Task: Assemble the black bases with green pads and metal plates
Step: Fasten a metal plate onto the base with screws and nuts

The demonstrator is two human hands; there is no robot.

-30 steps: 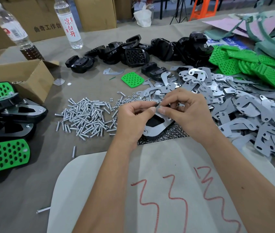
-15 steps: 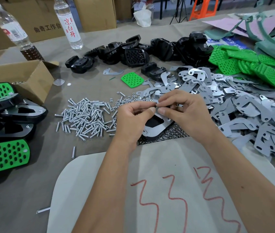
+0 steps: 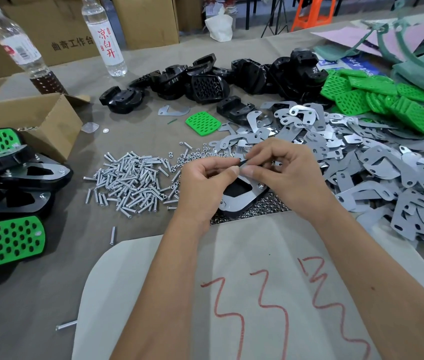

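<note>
Right behind the white sheet (image 3: 153, 268) with the red squiggles, your two hands meet over a black base (image 3: 236, 189) that has a shiny metal plate (image 3: 244, 197) on top of it. Your left hand (image 3: 205, 178) is curled, and its thumb and fingers pinch something tiny at the far edge of the base; it is too small to tell what it is. Your right hand (image 3: 283, 172) is curled too, and its fingertips pinch at the same spot, touching the left thumb. The base lies on a heap of small nuts (image 3: 270, 203), just past the far edge of the sheet.

Left of the base is a pile of silver screws (image 3: 130, 180). One screw (image 3: 113, 235) lies alone near the sheet's left corner, and another (image 3: 66, 325) lies at the sheet's left side. Right of the base, loose metal plates (image 3: 377, 178) are spread wide over the surface (image 3: 24, 307). Far behind the base is a row of more black bases (image 3: 205, 79), with one single green pad (image 3: 203, 123) in front of them. A big pile of green pads (image 3: 387, 100) sits behind the loose plates. Far left of the sheet, finished pieces (image 3: 5, 240) in green and black are stacked, with a cardboard box (image 3: 37, 118) and two bottles (image 3: 107, 37) behind them
</note>
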